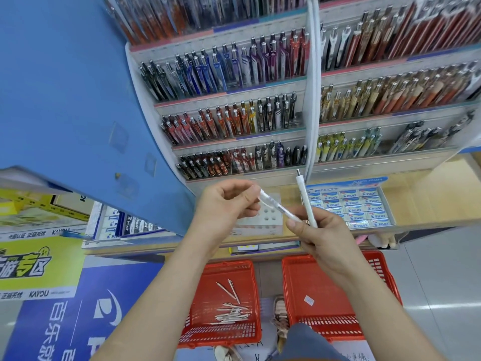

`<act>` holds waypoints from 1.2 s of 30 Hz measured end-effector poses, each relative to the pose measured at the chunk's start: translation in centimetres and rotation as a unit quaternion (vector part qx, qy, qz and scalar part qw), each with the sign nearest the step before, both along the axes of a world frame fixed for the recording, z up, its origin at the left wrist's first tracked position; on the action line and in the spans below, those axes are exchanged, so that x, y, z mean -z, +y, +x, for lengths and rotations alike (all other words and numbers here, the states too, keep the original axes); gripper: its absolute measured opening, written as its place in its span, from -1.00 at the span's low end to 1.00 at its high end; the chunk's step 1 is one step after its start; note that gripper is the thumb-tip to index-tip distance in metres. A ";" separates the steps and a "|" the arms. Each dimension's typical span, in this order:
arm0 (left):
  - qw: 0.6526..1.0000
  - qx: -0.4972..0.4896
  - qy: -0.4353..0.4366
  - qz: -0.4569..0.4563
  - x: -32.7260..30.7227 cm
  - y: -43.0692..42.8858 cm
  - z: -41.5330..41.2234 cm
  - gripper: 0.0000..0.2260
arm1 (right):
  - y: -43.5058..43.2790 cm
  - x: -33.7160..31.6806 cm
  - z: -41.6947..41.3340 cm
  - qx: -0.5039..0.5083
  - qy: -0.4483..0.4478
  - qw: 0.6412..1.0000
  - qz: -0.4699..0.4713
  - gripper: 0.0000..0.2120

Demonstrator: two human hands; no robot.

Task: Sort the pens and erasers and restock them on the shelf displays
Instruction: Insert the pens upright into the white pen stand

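My left hand [226, 204] pinches the cap end of a clear white pen [276, 208] that runs across to my right hand [316, 234]. The right hand holds that pen's other end and also grips a second white pen [307, 201], which stands upright with its metal tip at the top. Both hands hover in front of the counter, below tiered shelf displays full of pens [234, 121]. A display box of Pilot erasers [351, 207] sits on the counter just right of my hands. On the floor, the left red basket [205, 332] contains several white pens [231, 312].
A second red basket [294, 287] on the floor right holds only a small paper tag. A white pen holder block with holes [270, 217] stands on the counter behind my hands. A blue panel [65, 100] rises at left, with Pilot boxes [130, 225] under it.
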State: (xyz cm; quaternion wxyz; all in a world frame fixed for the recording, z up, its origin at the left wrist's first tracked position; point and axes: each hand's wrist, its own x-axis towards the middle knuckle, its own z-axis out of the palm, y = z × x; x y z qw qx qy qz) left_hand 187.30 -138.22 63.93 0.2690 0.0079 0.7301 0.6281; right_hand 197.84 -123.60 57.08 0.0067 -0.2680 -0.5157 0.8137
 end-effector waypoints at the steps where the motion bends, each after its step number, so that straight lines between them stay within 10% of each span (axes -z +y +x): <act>1: 1.000 0.000 0.008 -0.008 0.0 0.0 0.0 -0.89 | -0.1 0.0 0.0 -0.009 0.000 1.000 0.009 -0.84; 8: 0.982 -0.047 0.150 -0.103 -1.0 -0.6 -1.7 -0.88 | 0.2 -0.2 -0.2 0.036 -0.037 0.999 -0.008 -0.81; 19: 0.841 0.083 0.442 -0.301 2.4 1.9 -2.8 -0.89 | 1.4 -0.1 0.6 0.088 -0.059 0.994 -0.022 -0.86; 36: 0.794 0.172 0.429 -0.395 6.3 3.4 -4.3 -0.83 | 1.6 0.1 0.6 0.060 -0.010 0.998 -0.001 -0.85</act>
